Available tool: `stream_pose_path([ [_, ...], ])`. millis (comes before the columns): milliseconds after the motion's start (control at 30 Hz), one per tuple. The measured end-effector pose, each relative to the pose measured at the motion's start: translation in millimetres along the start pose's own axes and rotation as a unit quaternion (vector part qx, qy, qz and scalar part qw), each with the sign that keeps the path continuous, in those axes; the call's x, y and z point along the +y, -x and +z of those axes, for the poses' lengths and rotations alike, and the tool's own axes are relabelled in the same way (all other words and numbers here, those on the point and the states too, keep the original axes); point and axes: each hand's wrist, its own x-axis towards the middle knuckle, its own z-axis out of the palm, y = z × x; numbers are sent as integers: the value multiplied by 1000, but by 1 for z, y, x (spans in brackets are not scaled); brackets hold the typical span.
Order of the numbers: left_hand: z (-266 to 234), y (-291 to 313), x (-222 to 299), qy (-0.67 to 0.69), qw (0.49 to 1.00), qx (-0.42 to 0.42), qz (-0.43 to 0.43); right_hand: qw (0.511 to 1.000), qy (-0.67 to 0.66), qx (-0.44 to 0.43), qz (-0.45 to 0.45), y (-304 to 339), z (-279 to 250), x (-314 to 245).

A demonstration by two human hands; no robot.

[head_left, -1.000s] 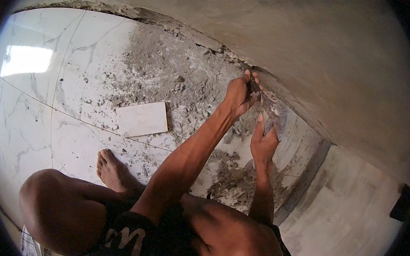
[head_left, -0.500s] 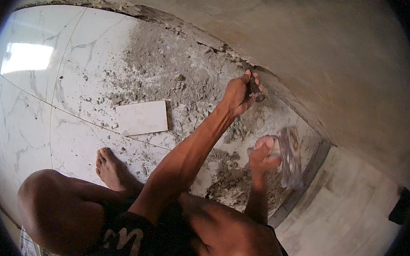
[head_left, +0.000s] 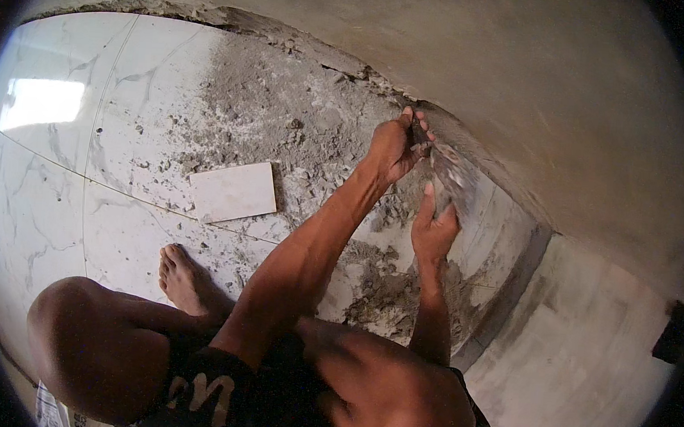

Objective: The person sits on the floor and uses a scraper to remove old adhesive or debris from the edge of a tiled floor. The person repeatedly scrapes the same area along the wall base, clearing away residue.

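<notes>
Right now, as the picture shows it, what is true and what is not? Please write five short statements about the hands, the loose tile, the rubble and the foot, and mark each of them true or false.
1. The left hand grips a dark tool. True.
2. The right hand is empty. False: it holds a blurred tool.
3. The loose tile leans against the wall. False: it lies on the floor, apart from the wall.
4. Grey rubble is spread between the loose tile and the wall. True.
5. The foot is covered. False: it is bare.
</notes>
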Motion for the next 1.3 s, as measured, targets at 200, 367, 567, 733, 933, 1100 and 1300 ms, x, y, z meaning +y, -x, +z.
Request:
stream_pose_path([
  [200, 5, -10, -10, 9, 1000, -13, 13, 986, 126, 38, -100, 13, 7, 42],
  [367, 6, -12, -12, 41, 999, -4, -11, 996, -42, 54, 62, 16, -9, 18],
  [567, 1, -7, -8, 25, 1000, -1, -1, 997, -57, 53, -10, -15, -8, -5],
  [733, 5, -12, -18, 25, 1000, -2, -12, 999, -20, 26, 10, 6, -5, 44],
  [933, -2, -15, -13, 17, 1000, -9, -1, 996, -55, 53, 50, -1, -8, 1],
  [1100, 0, -18, -15, 30, 999, 14, 5, 1000, 18, 2, -4, -23, -6, 3],
  [1300, -8, 9, -10, -34, 999, -12, 2, 993, -76, 40, 76, 0, -15, -8],
])
